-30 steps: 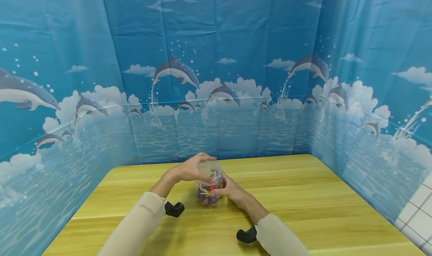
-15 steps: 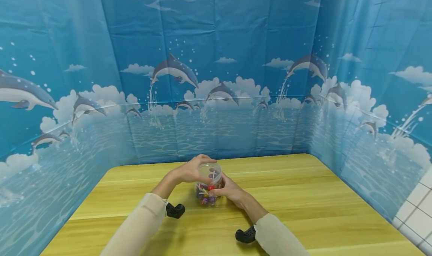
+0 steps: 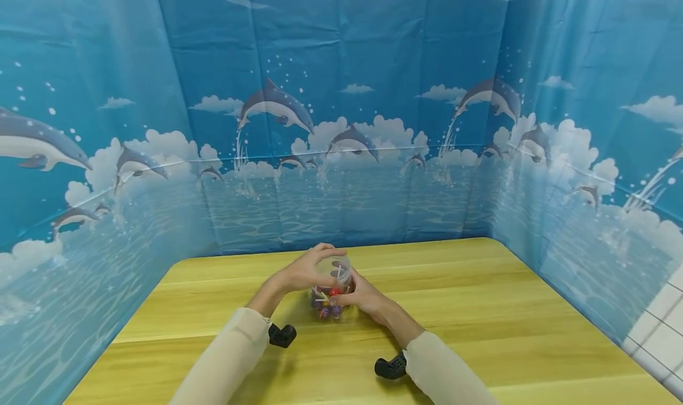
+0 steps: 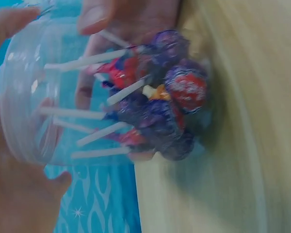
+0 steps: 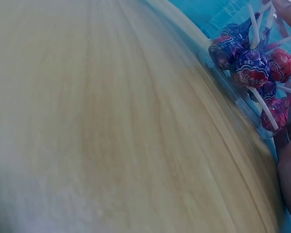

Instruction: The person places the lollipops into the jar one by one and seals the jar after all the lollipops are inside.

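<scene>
A clear plastic jar stands on the table in the head view, between my two hands. Wrapped lollipops, purple, red and a bit of orange, lie in its lower part with their white sticks mostly pointing up. My left hand grips the jar's top from the left, fingers over the far side and thumb near. Whether that ribbed top is a separate lid, I cannot tell. Lower down on the right, my right hand holds the jar's side, its thumb across the front. The right wrist view shows only part of the jar's bottom.
The yellow wood-grain table stretches out around the jar. A blue dolphin-print curtain encloses its back and sides. Black wrist-worn pieces sit beside both cuffs. White tiles show at the far right.
Both hands keep their hold on the jar. The left hand's fingers have shifted slightly to the right at the top, and the head view has tilted a little.
</scene>
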Motion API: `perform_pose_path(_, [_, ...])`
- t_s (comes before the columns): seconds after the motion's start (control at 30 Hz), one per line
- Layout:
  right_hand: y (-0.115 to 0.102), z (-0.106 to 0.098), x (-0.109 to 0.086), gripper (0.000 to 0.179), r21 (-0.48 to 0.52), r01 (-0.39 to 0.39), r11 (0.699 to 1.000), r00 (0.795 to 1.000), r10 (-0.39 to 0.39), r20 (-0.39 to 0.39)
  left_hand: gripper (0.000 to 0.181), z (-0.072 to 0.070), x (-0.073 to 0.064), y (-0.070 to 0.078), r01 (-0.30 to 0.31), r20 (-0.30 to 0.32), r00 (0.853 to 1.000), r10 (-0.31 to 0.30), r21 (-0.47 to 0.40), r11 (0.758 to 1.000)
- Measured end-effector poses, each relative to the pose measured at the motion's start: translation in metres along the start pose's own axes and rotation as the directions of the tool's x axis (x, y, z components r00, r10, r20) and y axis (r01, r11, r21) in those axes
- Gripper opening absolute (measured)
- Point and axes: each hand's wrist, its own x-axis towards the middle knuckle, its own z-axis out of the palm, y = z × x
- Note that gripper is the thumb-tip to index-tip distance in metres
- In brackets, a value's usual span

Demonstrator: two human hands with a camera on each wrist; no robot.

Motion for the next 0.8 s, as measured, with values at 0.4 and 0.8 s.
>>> perform_pose_path(0.4, [-0.003, 0.006, 0.006, 0.098, -0.091, 0.023, 0.996, 1.0, -0.024, -0.001, 0.056, 0.013, 0.002, 0.0, 0.015, -0.199, 0.979, 0.033, 0.234, 0.972])
perform_pose_path(0.8, [0.0, 0.006, 0.005, 0.09, -0.06, 0.045, 0.997, 0.999, -0.046, -0.017, 0.079, -0.003, 0.001, -0.012, -0.048, -0.092, 0.994, 0.058, 0.103, 0.994])
